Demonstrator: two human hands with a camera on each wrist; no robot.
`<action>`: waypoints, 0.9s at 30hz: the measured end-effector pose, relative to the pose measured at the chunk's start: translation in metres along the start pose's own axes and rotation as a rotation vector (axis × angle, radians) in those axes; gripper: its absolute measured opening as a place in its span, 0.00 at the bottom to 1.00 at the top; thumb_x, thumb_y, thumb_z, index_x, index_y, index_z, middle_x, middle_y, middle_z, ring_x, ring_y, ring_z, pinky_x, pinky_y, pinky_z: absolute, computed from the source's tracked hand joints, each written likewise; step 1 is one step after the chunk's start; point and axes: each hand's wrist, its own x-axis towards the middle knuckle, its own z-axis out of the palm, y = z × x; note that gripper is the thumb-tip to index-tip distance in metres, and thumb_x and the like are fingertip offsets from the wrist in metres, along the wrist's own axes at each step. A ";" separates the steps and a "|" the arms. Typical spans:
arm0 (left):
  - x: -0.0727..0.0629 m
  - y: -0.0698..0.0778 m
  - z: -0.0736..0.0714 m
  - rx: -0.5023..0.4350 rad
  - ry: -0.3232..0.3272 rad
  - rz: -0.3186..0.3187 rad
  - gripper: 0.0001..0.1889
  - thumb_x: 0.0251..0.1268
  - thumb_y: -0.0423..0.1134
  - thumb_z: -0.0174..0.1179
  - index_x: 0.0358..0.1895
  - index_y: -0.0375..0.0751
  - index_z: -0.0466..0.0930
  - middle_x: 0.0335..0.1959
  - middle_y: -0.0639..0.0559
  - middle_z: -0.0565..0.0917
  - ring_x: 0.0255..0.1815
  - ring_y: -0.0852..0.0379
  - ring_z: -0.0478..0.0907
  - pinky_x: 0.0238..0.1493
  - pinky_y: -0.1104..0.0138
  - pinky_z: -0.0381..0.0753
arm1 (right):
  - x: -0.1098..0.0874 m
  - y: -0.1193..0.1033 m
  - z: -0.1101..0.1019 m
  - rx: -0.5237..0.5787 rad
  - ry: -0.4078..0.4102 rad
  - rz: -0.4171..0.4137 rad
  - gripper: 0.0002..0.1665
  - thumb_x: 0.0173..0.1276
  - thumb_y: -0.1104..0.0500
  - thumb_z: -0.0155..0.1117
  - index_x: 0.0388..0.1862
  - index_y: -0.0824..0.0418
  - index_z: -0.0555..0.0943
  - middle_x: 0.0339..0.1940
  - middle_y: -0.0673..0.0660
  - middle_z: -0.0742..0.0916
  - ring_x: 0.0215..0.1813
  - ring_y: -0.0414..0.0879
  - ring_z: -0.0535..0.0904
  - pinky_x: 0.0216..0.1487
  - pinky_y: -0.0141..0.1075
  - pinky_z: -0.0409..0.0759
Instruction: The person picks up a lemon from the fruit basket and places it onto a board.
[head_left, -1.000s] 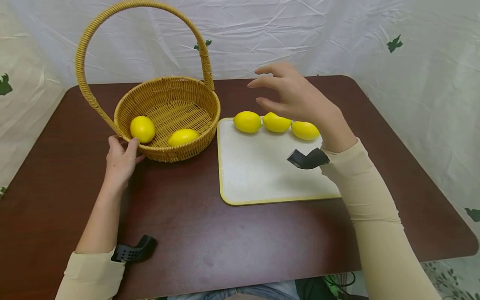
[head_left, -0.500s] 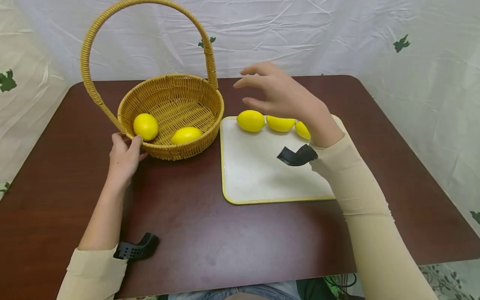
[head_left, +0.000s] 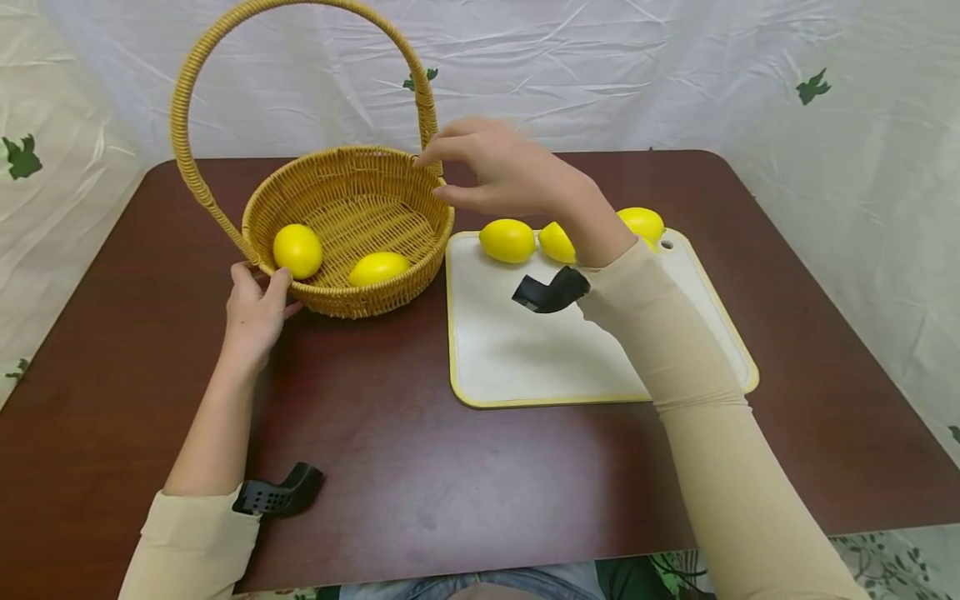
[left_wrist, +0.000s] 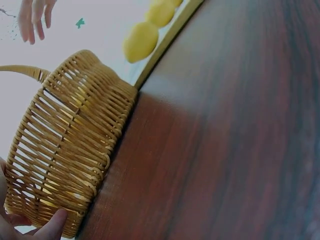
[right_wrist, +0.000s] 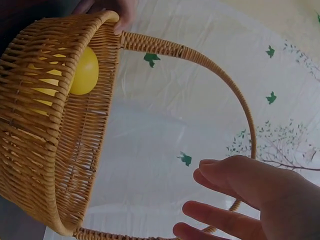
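Note:
My left hand [head_left: 253, 312] grips the near left rim of a wicker basket [head_left: 341, 302], thumb at the rim. Inside the basket lie two lemons, one lemon [head_left: 297, 251] at the left and another lemon [head_left: 379, 268] at the front. My right hand [head_left: 498, 167] is raised with nothing in it, its loosely bent fingers overlapping the foot of the basket's tall handle [head_left: 183, 108] side at the right. In the right wrist view, the right hand's thumb and fingers [right_wrist: 235, 180] are spread apart. Several more lemons [head_left: 507, 241] line the far edge of a white cutting board [head_left: 517, 358].
The brown table [head_left: 420, 475] carries the basket at left and the yellow-edged board at right, close beside each other. A white curtain [head_left: 540, 75] with green leaf prints hangs behind. The right forearm crosses over the board and hides part of the lemon row.
My right hand has moved left from above the lemons to the basket's right side. The left hand keeps its grip on the rim. The whole head view has shifted slightly.

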 end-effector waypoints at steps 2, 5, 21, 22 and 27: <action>0.000 0.000 -0.001 -0.001 0.000 -0.001 0.27 0.69 0.46 0.39 0.62 0.32 0.45 0.63 0.35 0.57 0.61 0.44 0.65 0.55 0.57 0.74 | 0.008 -0.002 0.005 0.008 -0.040 -0.007 0.19 0.65 0.55 0.57 0.55 0.59 0.77 0.51 0.55 0.78 0.51 0.48 0.70 0.56 0.39 0.68; 0.001 0.000 -0.001 -0.002 0.000 -0.002 0.27 0.69 0.46 0.40 0.62 0.32 0.45 0.63 0.35 0.57 0.61 0.44 0.65 0.56 0.57 0.74 | 0.020 -0.005 0.013 0.013 -0.109 -0.027 0.21 0.66 0.55 0.57 0.56 0.59 0.76 0.51 0.54 0.78 0.51 0.48 0.71 0.56 0.39 0.68; 0.002 -0.001 -0.001 -0.002 0.018 0.012 0.26 0.69 0.46 0.41 0.60 0.32 0.47 0.62 0.35 0.59 0.59 0.46 0.66 0.54 0.59 0.75 | 0.086 -0.022 0.049 0.035 -0.473 -0.073 0.23 0.69 0.51 0.52 0.61 0.57 0.71 0.59 0.51 0.75 0.63 0.45 0.65 0.63 0.34 0.63; 0.002 -0.001 -0.001 -0.001 0.020 0.012 0.26 0.69 0.46 0.41 0.60 0.32 0.47 0.62 0.35 0.59 0.59 0.46 0.66 0.54 0.59 0.75 | 0.089 -0.023 0.052 0.037 -0.503 -0.059 0.24 0.69 0.51 0.51 0.62 0.56 0.71 0.60 0.51 0.75 0.64 0.45 0.65 0.64 0.34 0.63; 0.003 0.000 -0.001 0.010 0.025 0.012 0.26 0.68 0.46 0.42 0.60 0.32 0.48 0.61 0.35 0.59 0.59 0.46 0.66 0.53 0.58 0.76 | 0.096 -0.027 0.068 0.030 -0.629 -0.041 0.26 0.70 0.50 0.50 0.64 0.56 0.69 0.63 0.52 0.73 0.65 0.45 0.62 0.66 0.35 0.61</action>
